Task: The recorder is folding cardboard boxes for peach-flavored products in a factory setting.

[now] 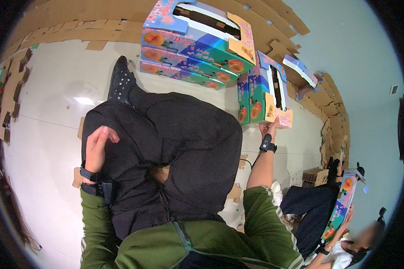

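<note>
My right hand (269,128) reaches out to the right and grips the near end of an open-topped cardboard fruit box (256,92), printed with peaches in green, blue and pink. That box tops a short stack, and its edge partly covers my fingers. Above my left thigh hovers my left hand (99,145), with loosely bent fingers and nothing in it. Ahead of my legs stands a taller stack of matching fruit boxes (193,51), the uppermost showing a dark slot-like opening between its folded flaps.
Flattened brown cardboard (76,38) lines the far side, and more cardboard (334,112) is piled at the right. Another peach-printed carton piece (300,69) lies beyond the boxes. At lower right a seated co-worker holds a similar box (343,201). Cardboard scraps lie on the pale floor (49,98).
</note>
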`<state>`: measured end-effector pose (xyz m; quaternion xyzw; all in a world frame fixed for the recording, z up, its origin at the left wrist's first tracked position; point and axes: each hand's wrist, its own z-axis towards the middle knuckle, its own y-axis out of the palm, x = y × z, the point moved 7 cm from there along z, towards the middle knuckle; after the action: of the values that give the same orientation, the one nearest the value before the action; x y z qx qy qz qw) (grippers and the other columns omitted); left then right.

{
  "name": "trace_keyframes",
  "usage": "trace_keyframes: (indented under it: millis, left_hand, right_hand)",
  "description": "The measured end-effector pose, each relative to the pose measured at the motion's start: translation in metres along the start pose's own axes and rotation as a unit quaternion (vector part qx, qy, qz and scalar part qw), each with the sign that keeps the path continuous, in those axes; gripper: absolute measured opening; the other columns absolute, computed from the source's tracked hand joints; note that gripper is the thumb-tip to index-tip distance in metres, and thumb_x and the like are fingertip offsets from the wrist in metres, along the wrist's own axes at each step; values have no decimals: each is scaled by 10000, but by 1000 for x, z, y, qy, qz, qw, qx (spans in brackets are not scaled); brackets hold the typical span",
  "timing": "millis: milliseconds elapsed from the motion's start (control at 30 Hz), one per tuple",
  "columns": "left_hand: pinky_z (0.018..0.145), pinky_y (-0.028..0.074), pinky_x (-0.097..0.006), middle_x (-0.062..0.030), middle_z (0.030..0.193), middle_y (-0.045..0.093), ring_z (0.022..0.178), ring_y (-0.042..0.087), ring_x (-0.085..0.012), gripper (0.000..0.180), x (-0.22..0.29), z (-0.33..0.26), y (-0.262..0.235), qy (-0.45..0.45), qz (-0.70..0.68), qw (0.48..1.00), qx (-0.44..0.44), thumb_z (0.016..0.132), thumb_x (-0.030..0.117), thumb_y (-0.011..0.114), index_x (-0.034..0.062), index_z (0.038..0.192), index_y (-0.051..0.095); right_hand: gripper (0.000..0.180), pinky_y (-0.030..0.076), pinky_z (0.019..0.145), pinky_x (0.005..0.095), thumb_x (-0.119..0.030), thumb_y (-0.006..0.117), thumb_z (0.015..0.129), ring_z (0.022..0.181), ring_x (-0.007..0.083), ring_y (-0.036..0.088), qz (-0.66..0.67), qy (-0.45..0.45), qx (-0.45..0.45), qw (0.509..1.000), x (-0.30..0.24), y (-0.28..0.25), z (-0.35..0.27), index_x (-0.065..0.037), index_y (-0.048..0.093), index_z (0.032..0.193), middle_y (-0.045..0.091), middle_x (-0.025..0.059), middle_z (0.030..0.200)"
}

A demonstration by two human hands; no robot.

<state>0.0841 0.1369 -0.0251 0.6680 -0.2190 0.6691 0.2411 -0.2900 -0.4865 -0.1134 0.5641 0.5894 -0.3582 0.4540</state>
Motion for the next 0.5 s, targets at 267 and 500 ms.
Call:
trace_keyframes:
  millis: [267, 500]
  left_hand:
    - [765, 444, -292, -69, 818, 614, 787, 568, -153, 407, 3, -2, -3, -10, 12, 1000, 5, 1066, 297, 422, 16, 832, 599]
    - [771, 442, -291, -71, 816, 613, 793, 567, -155, 412, 1, 0, -1, -19, 16, 1000, 8, 1064, 302, 425, 12, 827, 597]
  right_hand:
    - [817, 437, 502, 256, -796, 542, 824, 600, 139, 521, -14, -18, 46, 999, 4, 10, -12, -46, 601, 1142, 573, 30, 828]
    - [981, 484, 871, 461, -818, 554, 759, 1024, 302, 562, -168, -69, 113, 977, -11, -8, -23, -29, 484, 1339, 540, 194, 1259]
